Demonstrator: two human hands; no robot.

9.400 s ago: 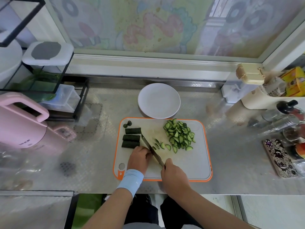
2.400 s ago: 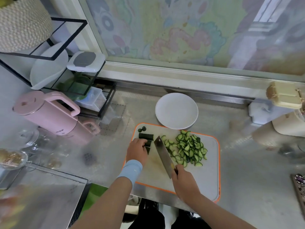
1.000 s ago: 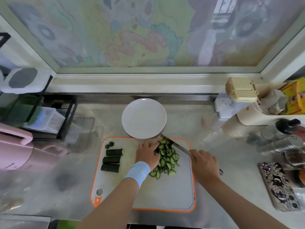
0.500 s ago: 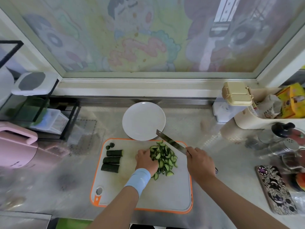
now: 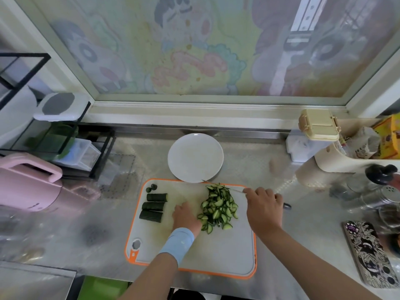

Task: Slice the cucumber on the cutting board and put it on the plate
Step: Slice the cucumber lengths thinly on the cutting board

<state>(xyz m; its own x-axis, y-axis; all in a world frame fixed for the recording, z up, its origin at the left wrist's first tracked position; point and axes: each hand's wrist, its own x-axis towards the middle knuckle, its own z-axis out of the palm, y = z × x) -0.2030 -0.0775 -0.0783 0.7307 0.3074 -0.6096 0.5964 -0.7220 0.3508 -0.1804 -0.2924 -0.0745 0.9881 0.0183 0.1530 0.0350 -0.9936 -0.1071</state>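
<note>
Evidently gathering: right hand (image 5: 264, 208) grips the knife (image 5: 238, 190) along the slices' (image 5: 218, 208) far side, left hand (image 5: 186, 216) rests against them, its curl unclear, ready to scoop toward the plate (image 5: 194, 158).

A white board (image 5: 216, 252) with an orange rim lies flat on the worktop (image 5: 303, 213). Toward its far right is a loose heap of thin half-moon slices (image 5: 218, 210), dark-skinned and pale-fleshed, reaching almost to the far edge. At the board's left lie three dark uncut chunks (image 5: 154, 206) side by side, with two small end stubs (image 5: 151, 187) just beyond them. A knife (image 5: 234, 190) blade shows as a thin line at the heap's far right. The round white plate (image 5: 195, 158) sits behind the board, its near rim meeting the board's far edge.
</note>
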